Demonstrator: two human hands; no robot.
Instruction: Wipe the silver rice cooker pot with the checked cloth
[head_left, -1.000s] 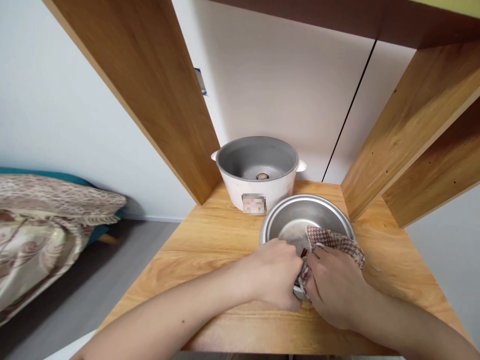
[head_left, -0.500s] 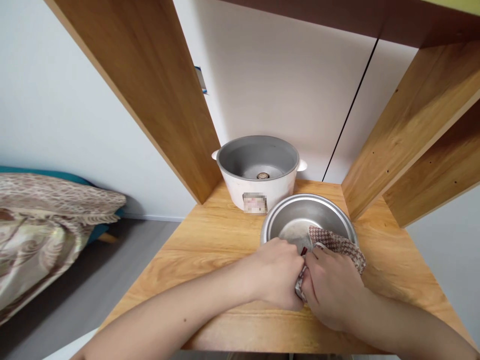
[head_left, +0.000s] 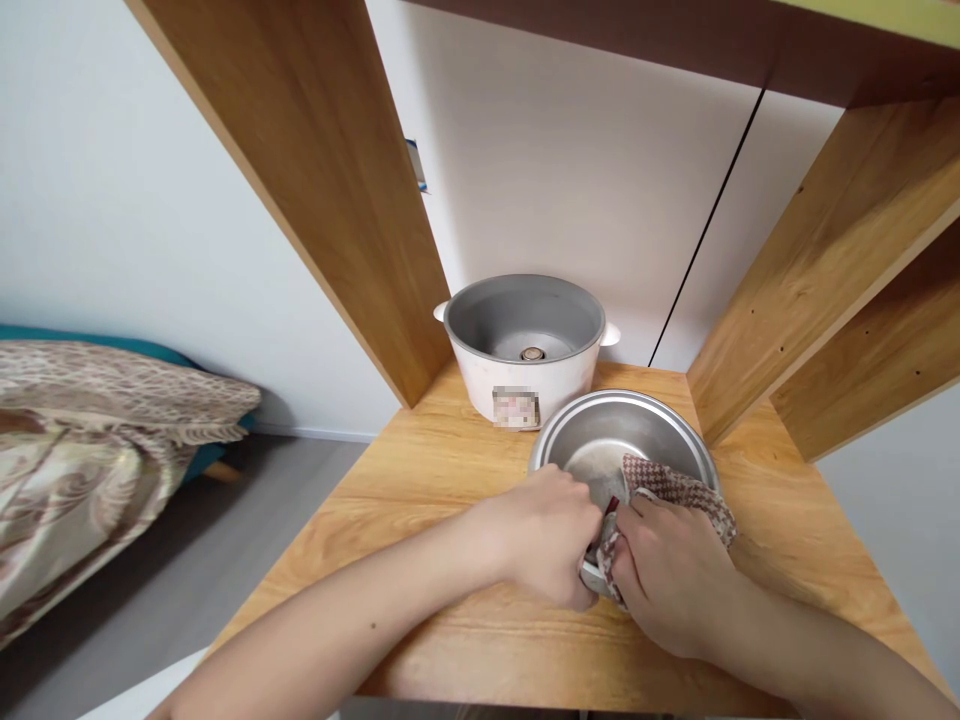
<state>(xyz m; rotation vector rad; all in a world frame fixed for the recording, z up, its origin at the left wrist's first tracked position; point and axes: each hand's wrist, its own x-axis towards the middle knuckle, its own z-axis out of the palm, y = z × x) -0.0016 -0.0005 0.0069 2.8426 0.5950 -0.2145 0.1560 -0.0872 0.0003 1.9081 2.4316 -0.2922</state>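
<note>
A silver metal inner pot sits on the wooden surface in front of me, with its open top facing up. My left hand is closed on its near rim, fingers curled over the edge. Beside it, my right hand grips a brown-and-white checked cloth against the near right rim. Part of the cloth lies inside the pot and part hangs over the edge. Just behind the pot stands a white rice cooker body, lidless, with a grey inside and a round centre piece.
The wooden shelf is flanked by a wooden upright on the left and a wooden panel on the right. A dark board hangs overhead. At the far left, a patterned blanket covers furniture beside the wall.
My left hand has shifted slightly left, away from my right hand, baring a bit of the pot's near rim between them. The whole view has moved slightly.
</note>
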